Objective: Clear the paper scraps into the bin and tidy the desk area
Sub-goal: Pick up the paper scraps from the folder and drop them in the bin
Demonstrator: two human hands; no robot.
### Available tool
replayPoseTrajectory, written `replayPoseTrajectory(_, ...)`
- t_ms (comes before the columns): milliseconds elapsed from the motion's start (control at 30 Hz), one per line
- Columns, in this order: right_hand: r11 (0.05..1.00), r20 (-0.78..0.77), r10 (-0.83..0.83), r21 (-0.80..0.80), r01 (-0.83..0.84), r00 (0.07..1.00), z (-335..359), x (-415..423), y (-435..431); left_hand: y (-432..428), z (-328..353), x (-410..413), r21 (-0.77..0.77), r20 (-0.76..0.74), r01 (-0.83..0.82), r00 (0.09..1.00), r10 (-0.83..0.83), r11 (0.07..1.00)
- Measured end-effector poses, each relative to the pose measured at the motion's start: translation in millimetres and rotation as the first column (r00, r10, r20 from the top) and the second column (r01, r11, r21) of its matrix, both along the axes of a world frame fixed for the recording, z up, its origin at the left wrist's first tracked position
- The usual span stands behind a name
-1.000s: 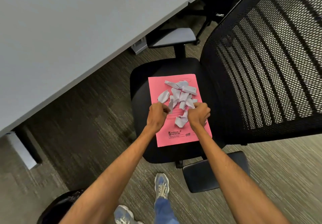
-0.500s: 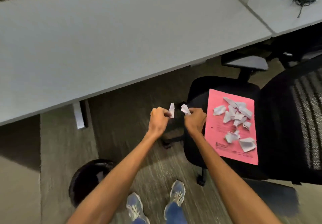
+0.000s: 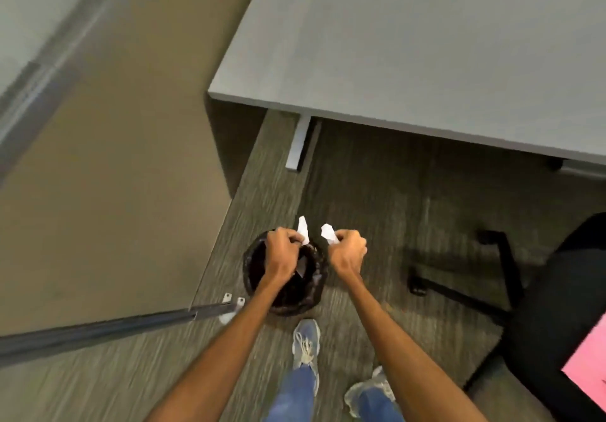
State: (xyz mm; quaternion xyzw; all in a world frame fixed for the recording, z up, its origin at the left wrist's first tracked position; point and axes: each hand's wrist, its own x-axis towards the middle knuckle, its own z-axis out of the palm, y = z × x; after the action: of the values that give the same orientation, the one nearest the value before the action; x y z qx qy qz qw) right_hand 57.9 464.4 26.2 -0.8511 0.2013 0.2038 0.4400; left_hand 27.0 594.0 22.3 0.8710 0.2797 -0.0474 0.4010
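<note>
2 paper scraps are in play in the head view, 1 pinched in each hand: the left hand (image 3: 282,252) has its grip clamped on the left scrap (image 3: 303,230), and the right hand (image 3: 348,251) has its grip clamped on the right scrap (image 3: 329,233), both white tips poking up past the knuckles. The bin (image 3: 284,293), lined in black, stands on the carpet (image 3: 377,198) just ahead of the blue shoe (image 3: 306,343); the left hand hovers over its mouth, while the right hand sits beside its right rim, probably not yet over the opening. To do the drop well, I judge the right hand should slide left until it is squarely above the liner before either grip parts, and both should go low, since light paper drifts. A pale fleck (image 3: 302,265) already shows inside. The grey bench (image 3: 426,44) looks bare here, and the pink folder (image 3: 590,366) on the black chair (image 3: 557,306) at the right edge likely needs another trip.
</note>
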Motion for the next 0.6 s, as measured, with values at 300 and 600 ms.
replayPoseTrajectory(300, 0.983, -0.138, 0.161, -0.065, -0.171, 0.977, -89, -27, 92, 71, -87, -25, 0.017, -0.123, -0.12, 0.985, 0.121, 0.993)
replayPoseTrajectory(600, 0.935, -0.255, 0.313, -0.086, -0.344, 0.915, -127, -23, 96, 93, -124, -35, -0.006, -0.154, -0.079, 0.985, 0.077, 0.997)
